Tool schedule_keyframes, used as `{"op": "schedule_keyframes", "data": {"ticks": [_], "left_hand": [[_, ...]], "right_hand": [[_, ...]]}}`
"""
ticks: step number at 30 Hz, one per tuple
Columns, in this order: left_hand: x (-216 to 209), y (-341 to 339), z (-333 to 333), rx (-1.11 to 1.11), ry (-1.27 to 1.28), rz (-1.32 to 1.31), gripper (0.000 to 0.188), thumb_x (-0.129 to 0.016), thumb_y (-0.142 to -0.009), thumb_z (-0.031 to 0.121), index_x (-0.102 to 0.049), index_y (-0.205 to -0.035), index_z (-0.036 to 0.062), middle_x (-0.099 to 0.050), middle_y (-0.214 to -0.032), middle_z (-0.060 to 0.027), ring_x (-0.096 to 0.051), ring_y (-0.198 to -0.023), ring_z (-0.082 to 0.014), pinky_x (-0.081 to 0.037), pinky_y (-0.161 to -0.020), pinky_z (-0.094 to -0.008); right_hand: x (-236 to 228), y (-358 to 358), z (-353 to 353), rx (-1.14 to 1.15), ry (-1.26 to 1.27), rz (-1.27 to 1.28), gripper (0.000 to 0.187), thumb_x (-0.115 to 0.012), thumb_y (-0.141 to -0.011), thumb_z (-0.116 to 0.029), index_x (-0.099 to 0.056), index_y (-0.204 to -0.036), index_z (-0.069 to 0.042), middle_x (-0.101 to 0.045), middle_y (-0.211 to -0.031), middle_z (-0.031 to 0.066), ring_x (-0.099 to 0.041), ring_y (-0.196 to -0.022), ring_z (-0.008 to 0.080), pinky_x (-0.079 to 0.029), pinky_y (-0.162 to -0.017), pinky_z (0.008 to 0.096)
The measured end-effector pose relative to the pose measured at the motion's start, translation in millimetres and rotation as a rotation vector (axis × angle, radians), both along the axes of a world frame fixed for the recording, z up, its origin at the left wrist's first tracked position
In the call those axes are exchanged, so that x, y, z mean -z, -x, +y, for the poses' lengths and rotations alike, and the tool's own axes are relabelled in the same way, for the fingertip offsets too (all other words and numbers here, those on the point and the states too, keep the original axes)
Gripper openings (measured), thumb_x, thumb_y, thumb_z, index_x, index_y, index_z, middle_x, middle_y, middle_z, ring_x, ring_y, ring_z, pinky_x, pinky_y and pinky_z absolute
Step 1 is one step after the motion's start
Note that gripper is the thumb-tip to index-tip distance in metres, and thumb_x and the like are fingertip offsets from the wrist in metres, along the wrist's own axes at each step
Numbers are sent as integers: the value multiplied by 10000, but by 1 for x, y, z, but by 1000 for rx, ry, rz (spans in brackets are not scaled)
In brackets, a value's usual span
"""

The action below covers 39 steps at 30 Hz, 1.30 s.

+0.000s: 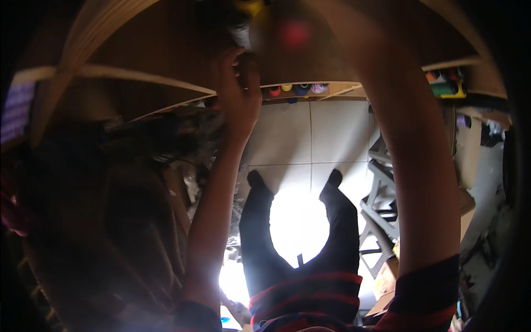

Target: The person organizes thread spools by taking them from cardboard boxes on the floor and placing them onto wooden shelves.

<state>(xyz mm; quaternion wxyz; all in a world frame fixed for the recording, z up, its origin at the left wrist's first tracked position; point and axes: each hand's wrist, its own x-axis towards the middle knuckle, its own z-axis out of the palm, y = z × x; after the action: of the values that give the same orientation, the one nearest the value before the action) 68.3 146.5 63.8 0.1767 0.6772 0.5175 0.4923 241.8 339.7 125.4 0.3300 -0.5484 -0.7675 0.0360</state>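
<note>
My left hand (239,94) reaches up to a wooden shelf, its fingers curled in toward the thumb. A pale, shiny thing (240,32) lies at its fingertips, too dim to name; whether the fingers grip it or something darker is hard to make out. My right forearm (417,149) rises to the top of the view, where the hand is lost in shadow and blur. Near that hand is a blurred round thing with a red middle (294,34) and a yellowish edge. A yellow thing (250,6) shows at the top rim.
Under the shelf edge (166,83) sits a row of colourful round-ended items (301,89). More coloured items (447,88) stand at the right. A grey plastic stool (381,188) is beside my legs on the tiled floor (282,130). Dark cloth (110,221) fills the left.
</note>
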Motion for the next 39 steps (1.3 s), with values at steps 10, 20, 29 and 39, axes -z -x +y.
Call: {"op": "schedule_keyframes", "data": {"ticks": [10,20,29,39], "left_hand": [[57,15,-7,-106,89,-279,398,-670,-816,136,-524,-1175,44,-549,-990,-123,-568,-802,-214,-481,-707,-352],[64,28,-10,-89,147,-330,407,-658,-831,160,-513,-1204,89,-619,-918,-90,-597,-786,-213,-493,-706,-363],[36,21,8,-22,206,-434,305,-632,-855,130,-565,-1145,65,-662,-968,-94,-653,-809,-184,-508,-694,-308],[-68,5,66,-112,-150,9,272,-630,-781,85,-618,-1034,-13,-598,-1057,-238,-578,-974,-389,-470,-849,-474]], "right_hand": [[-9,15,25,-126,28,-298,458,-648,-756,-79,-562,-1201,-19,-587,-1172,215,-538,-1129,333,-414,-955,407],[-27,23,44,-161,17,-510,461,-652,-751,-66,-561,-1201,-15,-596,-1157,210,-551,-1110,326,-428,-931,403],[-9,57,42,-175,18,-634,465,-656,-747,-54,-561,-1201,-12,-605,-1144,205,-563,-1093,321,-440,-908,399],[-33,25,29,-67,74,-522,376,-591,-828,-159,-584,-1187,-47,-582,-1221,187,-535,-1151,312,-410,-967,416]]}}
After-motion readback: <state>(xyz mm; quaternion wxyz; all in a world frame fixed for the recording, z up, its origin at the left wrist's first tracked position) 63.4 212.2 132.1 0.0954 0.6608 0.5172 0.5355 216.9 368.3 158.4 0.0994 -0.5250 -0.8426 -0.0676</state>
